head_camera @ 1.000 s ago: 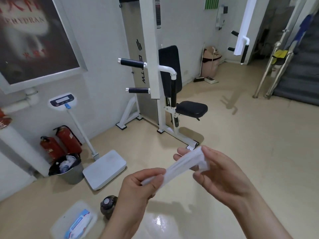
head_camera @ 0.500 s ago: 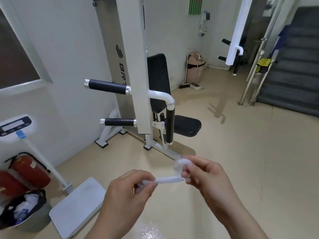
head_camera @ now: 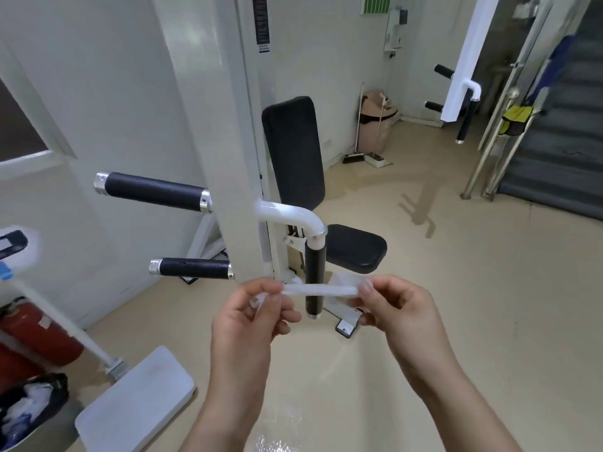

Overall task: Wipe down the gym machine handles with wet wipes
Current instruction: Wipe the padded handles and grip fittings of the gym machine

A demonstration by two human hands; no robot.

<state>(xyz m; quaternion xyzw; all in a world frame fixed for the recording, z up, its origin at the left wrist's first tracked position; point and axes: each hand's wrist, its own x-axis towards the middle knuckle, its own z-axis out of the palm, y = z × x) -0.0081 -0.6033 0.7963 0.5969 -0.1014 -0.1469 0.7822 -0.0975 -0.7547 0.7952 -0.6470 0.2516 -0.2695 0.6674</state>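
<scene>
While the person stands facing the gym machine, both hands are raised in front of it with a wet wipe [head_camera: 318, 290] stretched between them as a narrow, rolled white strip. The left hand [head_camera: 251, 324] pinches the strip's left end between thumb and curled fingers; the right hand [head_camera: 394, 314] pinches the right end between thumb and forefinger, with a loose bit of wipe showing just above its fingertips. From this view the strip crosses in front of the lower part of the vertical handle [head_camera: 315, 265], a black grip hanging from a bent white tube; whether it touches the grip cannot be told. Two more black grips stick out to the left of the white upright column [head_camera: 228, 158]: the upper handle [head_camera: 153, 191] and the shorter lower handle [head_camera: 192, 268]. Behind the column are a black backrest [head_camera: 290, 151] and seat pad [head_camera: 355, 247]. On the beige floor [head_camera: 456, 288], toward its left edge, stand a weighing scale [head_camera: 137, 399], red fire extinguishers [head_camera: 36, 327] and a lined bin [head_camera: 32, 406].
</scene>
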